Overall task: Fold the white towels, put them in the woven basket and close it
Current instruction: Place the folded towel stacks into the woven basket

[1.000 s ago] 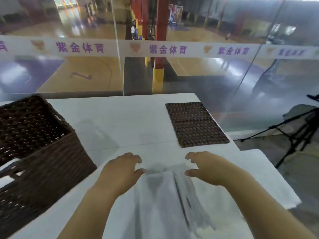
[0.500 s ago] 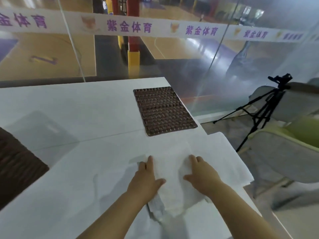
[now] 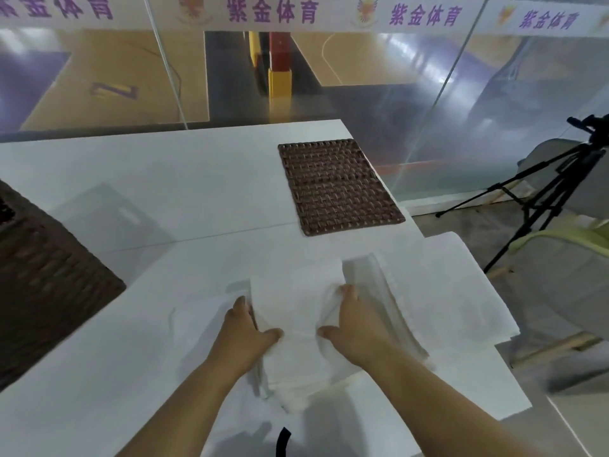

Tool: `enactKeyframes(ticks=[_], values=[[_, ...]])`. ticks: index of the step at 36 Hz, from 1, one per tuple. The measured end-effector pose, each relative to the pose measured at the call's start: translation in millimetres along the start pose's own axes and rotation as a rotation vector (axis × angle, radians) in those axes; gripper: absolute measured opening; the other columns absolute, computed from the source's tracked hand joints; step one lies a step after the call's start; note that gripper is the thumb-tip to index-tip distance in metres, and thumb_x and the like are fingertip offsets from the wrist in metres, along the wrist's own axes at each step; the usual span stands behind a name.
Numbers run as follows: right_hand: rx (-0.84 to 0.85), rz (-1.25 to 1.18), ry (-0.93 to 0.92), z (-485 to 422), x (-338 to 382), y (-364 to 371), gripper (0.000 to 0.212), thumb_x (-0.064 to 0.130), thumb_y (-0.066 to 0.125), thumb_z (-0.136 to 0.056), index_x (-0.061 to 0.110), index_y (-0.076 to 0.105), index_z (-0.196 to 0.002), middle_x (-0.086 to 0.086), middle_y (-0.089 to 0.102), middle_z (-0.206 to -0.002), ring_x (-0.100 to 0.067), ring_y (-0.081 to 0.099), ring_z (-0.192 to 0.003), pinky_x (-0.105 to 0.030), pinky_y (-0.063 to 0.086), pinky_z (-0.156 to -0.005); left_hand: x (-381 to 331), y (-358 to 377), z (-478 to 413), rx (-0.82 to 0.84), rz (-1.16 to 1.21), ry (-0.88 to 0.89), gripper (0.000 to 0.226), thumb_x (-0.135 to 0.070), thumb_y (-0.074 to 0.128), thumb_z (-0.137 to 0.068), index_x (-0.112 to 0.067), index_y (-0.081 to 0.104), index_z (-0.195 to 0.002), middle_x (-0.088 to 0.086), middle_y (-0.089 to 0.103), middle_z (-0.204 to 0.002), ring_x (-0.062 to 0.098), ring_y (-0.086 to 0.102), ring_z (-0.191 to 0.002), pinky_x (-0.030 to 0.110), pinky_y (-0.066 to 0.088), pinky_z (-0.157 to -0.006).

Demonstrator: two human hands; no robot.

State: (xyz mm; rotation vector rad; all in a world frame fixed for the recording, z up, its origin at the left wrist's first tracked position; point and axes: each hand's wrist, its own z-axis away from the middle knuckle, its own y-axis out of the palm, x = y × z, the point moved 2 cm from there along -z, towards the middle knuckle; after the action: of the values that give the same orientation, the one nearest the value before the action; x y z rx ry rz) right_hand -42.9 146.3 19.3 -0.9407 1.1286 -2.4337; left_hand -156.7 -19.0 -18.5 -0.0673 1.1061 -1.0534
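Observation:
A folded white towel (image 3: 298,311) lies on the white table near its front edge. My left hand (image 3: 244,334) grips the towel's left side, fingers tucked under the edge and thumb on top. My right hand (image 3: 354,319) grips its right side the same way, fingertips curled into the cloth. Another white towel (image 3: 461,291) lies spread flat to the right, hanging past the table's right edge. The dark brown woven basket (image 3: 49,285) stands at the left, partly out of view. Its flat woven lid (image 3: 336,186) lies on the table beyond the towels.
The white table (image 3: 164,179) ends at a glass wall at the back. A black tripod (image 3: 540,199) and a grey-and-green chair (image 3: 560,275) stand on the floor to the right.
My hands went from lying flat on top of the towel to gripping its two sides. The view swung right and down, so the basket slid to the left edge.

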Motion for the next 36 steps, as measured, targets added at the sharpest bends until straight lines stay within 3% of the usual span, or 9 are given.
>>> enactKeyframes(ticks=[3,6,11,15,19,21,27,32,36], values=[[-0.013,-0.098,0.045,-6,-3,9,0.098,0.033,0.076,-0.078,0.010,0.011,-0.146,-0.009,0.041,-0.143,-0.028,0.044,-0.128,-0.035,0.039,-0.103,5,0,0,0.068,0.108,-0.039,0.064,-0.035,0.084,-0.061,-0.014,0.049,-0.111,-0.003,0.063,-0.109,0.016,0.062,-0.096,0.030,0.050,-0.082],[-0.015,-0.173,0.047,-11,-6,10,0.097,0.028,0.082,-0.071,0.010,0.019,-0.142,-0.009,0.041,-0.140,-0.028,0.043,-0.127,-0.037,0.039,-0.103,7,1,-1,0.078,0.181,-0.034,0.075,-0.037,0.086,-0.045,-0.015,0.060,-0.111,-0.003,0.069,-0.106,0.013,0.066,-0.092,0.034,0.054,-0.084],[-0.013,-0.399,0.040,-13,-20,9,0.083,0.019,0.090,-0.050,0.009,0.046,-0.120,0.001,0.057,-0.112,-0.020,0.056,-0.107,-0.032,0.049,-0.085,3,1,7,0.057,0.247,0.023,0.075,-0.019,0.091,-0.048,-0.015,0.056,-0.115,-0.003,0.066,-0.108,0.015,0.064,-0.094,0.033,0.053,-0.081],[-0.045,-0.500,-0.075,-8,-31,10,0.054,0.002,0.085,-0.048,0.016,0.064,-0.096,0.012,0.070,-0.084,-0.005,0.063,-0.082,-0.012,0.047,-0.061,-2,4,23,0.104,0.304,0.117,0.073,-0.003,0.086,-0.059,-0.023,0.047,-0.118,-0.015,0.058,-0.105,-0.003,0.055,-0.090,0.011,0.045,-0.065],[-0.097,-0.578,-0.181,4,-35,9,0.062,-0.003,0.084,-0.051,0.024,0.062,-0.102,0.009,0.069,-0.099,-0.005,0.065,-0.090,-0.024,0.054,-0.072,4,7,32,0.132,0.377,0.151,0.091,0.000,0.083,-0.063,-0.035,0.029,-0.127,-0.017,0.047,-0.118,-0.001,0.049,-0.101,0.017,0.046,-0.076],[-0.108,-0.590,-0.227,7,-37,10,0.058,-0.008,0.081,-0.058,0.027,0.062,-0.101,0.009,0.069,-0.098,-0.002,0.065,-0.088,-0.020,0.052,-0.069,6,10,35,0.165,0.407,0.162,0.092,0.002,0.081,-0.065,-0.037,0.026,-0.128,-0.017,0.047,-0.121,-0.003,0.049,-0.104,0.020,0.050,-0.078],[-0.154,-0.552,-0.280,11,-41,11,0.048,-0.009,0.078,-0.061,0.027,0.063,-0.091,0.005,0.070,-0.091,-0.005,0.066,-0.085,-0.021,0.053,-0.068,8,15,41,0.158,0.439,0.243,0.092,0.011,0.076,-0.069,-0.033,0.021,-0.129,-0.015,0.037,-0.129,-0.010,0.044,-0.108,0.009,0.049,-0.075],[-0.101,-0.559,-0.321,13,-38,13,0.048,-0.005,0.076,-0.066,0.033,0.060,-0.091,0.004,0.069,-0.094,-0.005,0.064,-0.087,-0.029,0.055,-0.074,4,13,45,0.209,0.428,0.274,0.081,0.003,0.075,-0.073,-0.029,0.028,-0.131,-0.018,0.051,-0.117,-0.016,0.056,-0.096,0.011,0.049,-0.073],[-0.099,-0.611,-0.265,11,-36,11,0.068,0.001,0.082,-0.064,0.026,0.041,-0.113,0.023,0.056,-0.104,0.007,0.055,-0.096,-0.011,0.048,-0.074,1,13,39,0.143,0.441,0.190,0.080,-0.016,0.078,-0.075,-0.034,0.017,-0.125,-0.014,0.049,-0.117,-0.002,0.055,-0.101,0.018,0.050,-0.073]])
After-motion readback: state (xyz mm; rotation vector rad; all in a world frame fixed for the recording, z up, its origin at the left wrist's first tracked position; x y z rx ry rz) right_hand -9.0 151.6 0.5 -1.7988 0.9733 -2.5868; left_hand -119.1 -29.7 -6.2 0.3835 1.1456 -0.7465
